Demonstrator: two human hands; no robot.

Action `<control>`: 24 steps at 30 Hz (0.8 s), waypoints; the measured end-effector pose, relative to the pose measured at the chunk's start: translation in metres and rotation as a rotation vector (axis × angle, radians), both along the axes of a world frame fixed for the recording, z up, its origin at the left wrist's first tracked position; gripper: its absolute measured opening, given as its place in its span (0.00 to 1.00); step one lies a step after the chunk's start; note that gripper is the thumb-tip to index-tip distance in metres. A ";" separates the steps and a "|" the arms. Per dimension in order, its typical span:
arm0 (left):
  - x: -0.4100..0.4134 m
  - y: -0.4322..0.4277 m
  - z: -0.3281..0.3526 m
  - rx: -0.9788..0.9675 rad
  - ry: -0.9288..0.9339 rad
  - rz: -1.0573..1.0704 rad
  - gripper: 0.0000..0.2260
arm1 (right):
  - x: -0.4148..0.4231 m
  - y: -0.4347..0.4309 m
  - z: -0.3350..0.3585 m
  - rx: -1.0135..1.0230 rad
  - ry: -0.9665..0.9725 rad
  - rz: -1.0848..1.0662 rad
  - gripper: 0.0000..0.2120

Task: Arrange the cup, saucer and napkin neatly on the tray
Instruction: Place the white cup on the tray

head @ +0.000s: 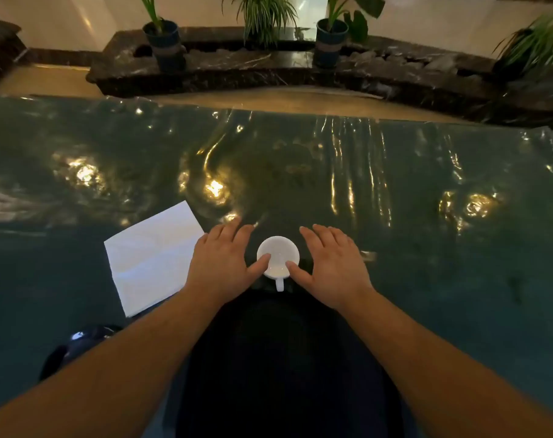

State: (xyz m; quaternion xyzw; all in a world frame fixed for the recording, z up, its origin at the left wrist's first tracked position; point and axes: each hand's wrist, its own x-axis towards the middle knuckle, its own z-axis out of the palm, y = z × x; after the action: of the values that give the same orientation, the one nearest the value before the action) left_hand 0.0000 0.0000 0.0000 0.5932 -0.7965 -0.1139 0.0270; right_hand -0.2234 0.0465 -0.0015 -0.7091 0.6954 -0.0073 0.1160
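A white cup (278, 251) stands upright in the middle of the near table, its handle pointing toward me. It sits at the far end of a large dark shape (281, 358) that may be the tray; it is too dark to tell. My left hand (223, 263) and my right hand (333, 267) lie flat on either side of the cup with fingers spread. Both thumbs touch its near rim. A white folded napkin (151, 257) lies flat to the left of my left hand. A shiny dark rounded object (79, 343) shows at the lower left; whether it is the saucer I cannot tell.
The table (427, 248) has a glossy teal cover with wrinkles and lamp reflections. Beyond its far edge runs a dark stone ledge (268, 67) bearing potted plants (164, 39).
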 end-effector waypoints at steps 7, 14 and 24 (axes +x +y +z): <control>-0.014 0.002 -0.022 0.052 0.035 0.013 0.35 | 0.007 0.004 -0.031 -0.015 -0.052 -0.019 0.39; -0.028 0.007 -0.035 0.208 0.236 0.108 0.34 | 0.020 0.010 -0.040 0.072 -0.416 -0.233 0.42; -0.042 0.010 -0.039 0.422 0.499 0.327 0.33 | 0.040 0.005 -0.043 0.247 -0.973 -0.568 0.39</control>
State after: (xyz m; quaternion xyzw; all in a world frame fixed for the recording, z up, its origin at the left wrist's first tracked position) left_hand -0.0424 0.0097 -0.0392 0.6592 -0.6190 -0.4111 0.1153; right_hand -0.1837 0.0517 -0.0450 -0.3910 0.7208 -0.2823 0.4978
